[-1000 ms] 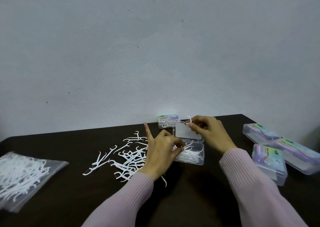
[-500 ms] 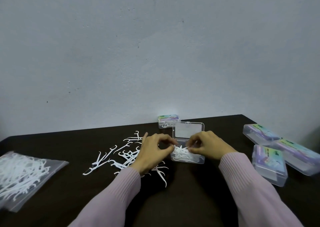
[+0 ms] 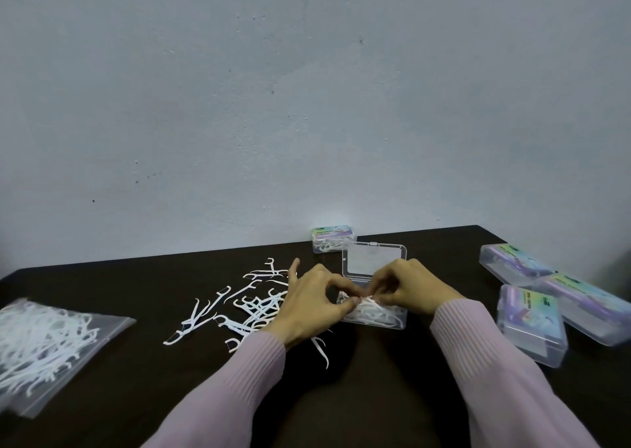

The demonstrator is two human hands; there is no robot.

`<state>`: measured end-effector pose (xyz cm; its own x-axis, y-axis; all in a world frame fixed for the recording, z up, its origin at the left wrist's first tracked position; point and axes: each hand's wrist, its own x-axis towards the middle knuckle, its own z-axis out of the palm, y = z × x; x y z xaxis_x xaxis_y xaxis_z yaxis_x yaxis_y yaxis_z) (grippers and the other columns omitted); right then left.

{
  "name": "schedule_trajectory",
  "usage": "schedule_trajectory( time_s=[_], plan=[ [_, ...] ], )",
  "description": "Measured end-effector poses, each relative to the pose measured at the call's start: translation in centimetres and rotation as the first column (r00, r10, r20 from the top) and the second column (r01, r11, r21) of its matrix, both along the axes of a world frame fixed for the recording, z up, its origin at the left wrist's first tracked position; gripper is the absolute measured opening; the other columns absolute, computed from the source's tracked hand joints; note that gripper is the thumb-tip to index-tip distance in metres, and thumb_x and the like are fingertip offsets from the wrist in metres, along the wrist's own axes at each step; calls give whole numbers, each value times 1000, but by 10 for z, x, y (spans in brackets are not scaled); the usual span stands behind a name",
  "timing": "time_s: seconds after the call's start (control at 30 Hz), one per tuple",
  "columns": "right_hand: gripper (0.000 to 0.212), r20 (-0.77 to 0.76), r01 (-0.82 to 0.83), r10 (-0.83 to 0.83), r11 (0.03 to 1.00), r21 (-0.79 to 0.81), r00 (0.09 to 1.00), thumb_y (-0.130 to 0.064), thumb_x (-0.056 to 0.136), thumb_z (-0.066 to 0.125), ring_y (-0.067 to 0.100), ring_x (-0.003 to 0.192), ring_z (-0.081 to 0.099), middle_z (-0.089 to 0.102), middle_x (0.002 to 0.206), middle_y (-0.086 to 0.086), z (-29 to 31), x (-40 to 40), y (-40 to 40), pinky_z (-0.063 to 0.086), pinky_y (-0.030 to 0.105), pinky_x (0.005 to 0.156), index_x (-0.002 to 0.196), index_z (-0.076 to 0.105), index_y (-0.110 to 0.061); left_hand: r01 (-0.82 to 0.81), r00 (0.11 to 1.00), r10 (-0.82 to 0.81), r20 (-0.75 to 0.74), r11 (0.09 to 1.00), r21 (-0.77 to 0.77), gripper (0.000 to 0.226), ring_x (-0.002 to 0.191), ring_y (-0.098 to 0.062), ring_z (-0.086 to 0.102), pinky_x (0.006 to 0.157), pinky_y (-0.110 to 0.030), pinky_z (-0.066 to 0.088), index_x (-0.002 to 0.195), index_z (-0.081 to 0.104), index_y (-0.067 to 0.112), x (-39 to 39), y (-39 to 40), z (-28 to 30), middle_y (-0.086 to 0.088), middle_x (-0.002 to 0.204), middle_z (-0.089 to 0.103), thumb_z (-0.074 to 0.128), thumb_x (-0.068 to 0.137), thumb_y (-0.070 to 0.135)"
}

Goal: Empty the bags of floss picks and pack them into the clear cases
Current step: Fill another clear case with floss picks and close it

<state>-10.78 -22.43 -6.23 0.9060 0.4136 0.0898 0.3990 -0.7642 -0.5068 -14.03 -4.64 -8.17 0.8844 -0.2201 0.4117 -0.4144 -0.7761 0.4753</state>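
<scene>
An open clear case [image 3: 375,260] lies at the middle of the dark table, its lid tipped back, white floss picks inside its tray. My left hand [image 3: 309,306] and my right hand [image 3: 409,289] meet over the tray's left end, fingers curled, and both pinch floss picks [image 3: 362,300] there. A loose heap of white picks [image 3: 249,306] is spread on the table left of my left hand. A clear bag [image 3: 51,342] full of picks lies at the far left.
A shut, filled case [image 3: 333,239] stands by the wall behind the open one. Three clear cases with coloured labels [image 3: 531,318] lie at the right. One stray pick [image 3: 321,351] lies near the left sleeve. The grey wall bounds the table's far edge.
My right hand came down from the raised lid with a pick to the tray. My left hand moved right to meet it. Both hands now work closer together over the picks.
</scene>
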Motion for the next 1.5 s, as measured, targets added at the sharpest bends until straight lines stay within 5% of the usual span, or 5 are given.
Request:
schedule_trajectory(
  time_s=[0.2, 0.57, 0.83, 1.03, 1.5],
  plan=[
    [14, -43, 17, -16, 1000, 12, 999, -32, 83, 67, 7, 88, 62, 68, 91, -6, 1, -1, 0, 51, 27, 86, 95, 71, -24, -16, 999, 16, 34, 1000, -1, 26, 94, 6, 42, 115, -43, -3, 92, 68, 41, 4, 3, -3, 28, 87, 58, 57, 87, 18],
    [19, -77, -17, 18, 1000, 10, 997, -14, 82, 68, 6, 88, 62, 68, 93, -5, 7, -3, 0, 50, 22, 88, 97, 72, -24, -12, 997, -4, 74, 976, 216, 27, 127, -3, 22, 114, -48, -14, 118, 59, 39, 7, 9, -11, 14, 127, 42, 43, 97, 34],
    [20, -1, 39, -39, 987, -156, 999, -19, 83, 65, 7, 96, 59, 66, 96, -11, 12, -6, -1, 33, 42, 108, 99, 70, -31, -39, 994, 15, 107, 973, 229, 28, 127, -4, 23, 114, -47, -13, 118, 58, 33, 9, 11, -14, 13, 126, 43, 39, 98, 38],
    [20, 56, 12, -4, 989, -150, 998, -16, 81, 66, 6, 90, 59, 65, 89, -13, 14, -8, 1, 38, 39, 104, 95, 72, -30, -60, 993, 39, 110, 979, 195, 25, 127, -4, 27, 115, -45, -10, 109, 64, 30, 10, 11, -14, 15, 126, 47, 45, 96, 39],
    [16, 218, 69, -28, 981, -180, 976, -20, 83, 60, 2, 79, 51, 56, 72, -18, 14, -13, 5, 21, 30, 91, 87, 71, -30, -50, 990, 39, 132, 995, 85, 23, 118, 1, 35, 114, -48, -11, 95, 70, 29, 5, 7, -7, 19, 115, 53, 53, 90, 44]
  ],
)
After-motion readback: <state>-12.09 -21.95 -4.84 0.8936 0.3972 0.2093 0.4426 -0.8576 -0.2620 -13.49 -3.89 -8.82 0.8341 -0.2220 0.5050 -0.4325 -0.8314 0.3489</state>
